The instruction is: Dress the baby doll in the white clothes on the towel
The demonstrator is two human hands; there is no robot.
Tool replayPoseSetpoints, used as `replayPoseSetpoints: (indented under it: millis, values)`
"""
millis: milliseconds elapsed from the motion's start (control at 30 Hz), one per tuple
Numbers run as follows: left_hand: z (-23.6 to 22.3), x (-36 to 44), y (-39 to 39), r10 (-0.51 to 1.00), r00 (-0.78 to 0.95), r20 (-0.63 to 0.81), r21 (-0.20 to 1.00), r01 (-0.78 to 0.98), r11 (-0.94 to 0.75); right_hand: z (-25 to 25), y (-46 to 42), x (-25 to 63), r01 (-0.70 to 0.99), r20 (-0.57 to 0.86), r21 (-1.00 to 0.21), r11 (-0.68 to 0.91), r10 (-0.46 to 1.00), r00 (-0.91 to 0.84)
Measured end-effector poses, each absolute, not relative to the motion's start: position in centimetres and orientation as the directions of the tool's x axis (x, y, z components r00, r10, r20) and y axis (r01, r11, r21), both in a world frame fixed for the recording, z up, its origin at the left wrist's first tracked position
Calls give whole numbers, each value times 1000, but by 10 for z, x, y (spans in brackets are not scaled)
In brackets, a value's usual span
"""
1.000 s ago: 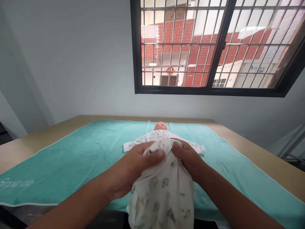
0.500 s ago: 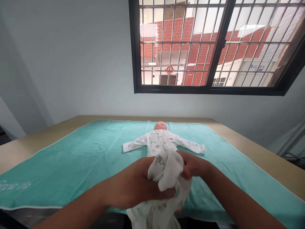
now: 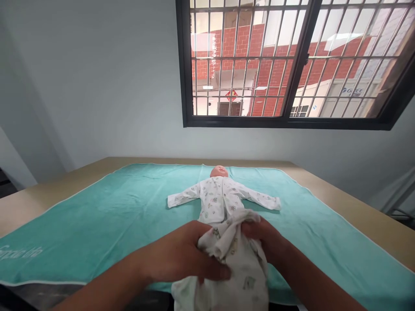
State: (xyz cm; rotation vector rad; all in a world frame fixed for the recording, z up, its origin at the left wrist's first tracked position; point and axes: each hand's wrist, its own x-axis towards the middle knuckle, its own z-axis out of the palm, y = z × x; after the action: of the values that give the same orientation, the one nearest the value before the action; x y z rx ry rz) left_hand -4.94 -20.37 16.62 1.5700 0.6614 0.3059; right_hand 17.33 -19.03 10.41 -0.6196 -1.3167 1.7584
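White baby pants with a small printed pattern hang bunched between my hands at the table's near edge. My left hand grips their left side, thumb lying across the front of the cloth. My right hand pinches the gathered upper edge on the right; some of its fingers are hidden by the fabric. Just beyond, a baby doll lies on its back, head toward the wall. It wears a white long-sleeved printed top, both sleeves spread outward. The doll's lower body is hidden behind my hands and the pants.
A turquoise towel with white edging covers most of the wooden table. The table's far edge meets a grey wall with a barred window above. Something dark lies below the near edge.
The bunched cloth has been lowered and opened out, so more of the pants' front shows. My right hand has shifted down slightly along the upper edge. The doll stays put.
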Motion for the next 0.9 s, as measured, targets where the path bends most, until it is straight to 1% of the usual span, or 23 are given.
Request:
replayPoseSetpoints:
  millis: [100, 167, 233, 267, 300, 367, 467, 500, 533, 567, 633, 700, 733, 767, 800, 867, 900]
  values:
    - [166, -45, -209, 704, 709, -39, 998, -7, 63, 97, -191, 175, -290, 90, -949, -122, 779, -621]
    - [164, -43, -210, 747, 665, -19, 984, -121, 133, 97, -193, 177, -248, 81, -957, -151, 679, -729]
    - [159, -41, -211, 765, 644, -25, 965, -184, 186, 99, -195, 178, -196, 71, -967, -165, 561, -824]
    - [156, -40, -210, 766, 643, -24, 960, -200, 198, 101, -196, 178, -174, 68, -973, -152, 532, -844]
    - [154, -40, -210, 764, 646, -15, 958, -210, 197, 102, -196, 178, -170, 74, -977, -129, 542, -837]
    - [153, -41, -209, 724, 690, -5, 972, -168, 166, 104, -196, 178, -213, 108, -973, -86, 646, -756]
    - [156, -43, -208, 603, 794, -82, 997, 67, 46, 103, -195, 176, -335, 144, -940, -62, 819, -555]
    - [158, -44, -208, 575, 809, -118, 990, 142, 3, 102, -196, 175, -356, 134, -932, -63, 854, -503]
    - [158, -44, -208, 568, 812, -134, 984, 179, -23, 101, -198, 173, -367, 121, -928, -68, 875, -468]
    - [158, -43, -208, 591, 798, -118, 986, 163, -23, 100, -200, 170, -371, 112, -926, -68, 890, -443]
    - [155, -41, -207, 699, 714, -29, 999, 9, 33, 99, -205, 166, -347, 119, -936, -56, 878, -463]
    - [151, -38, -207, 808, 589, 25, 980, -175, 98, 97, -209, 164, -253, 98, -964, -77, 785, -612]
    - [149, -36, -206, 837, 546, 21, 963, -236, 129, 97, -210, 164, -187, 64, -978, -93, 720, -691]
    - [147, -35, -207, 844, 536, 5, 947, -272, 168, 97, -211, 165, -137, 33, -985, -103, 672, -740]
    - [146, -34, -207, 835, 551, -12, 933, -294, 207, 98, -210, 166, -119, 17, -987, -109, 663, -749]
    - [145, -33, -208, 786, 618, -30, 922, -286, 260, 101, -208, 169, -197, 74, -978, -70, 764, -641]
    - [146, -33, -209, 744, 667, -38, 936, -236, 260, 103, -207, 170, -264, 123, -964, -36, 819, -561]
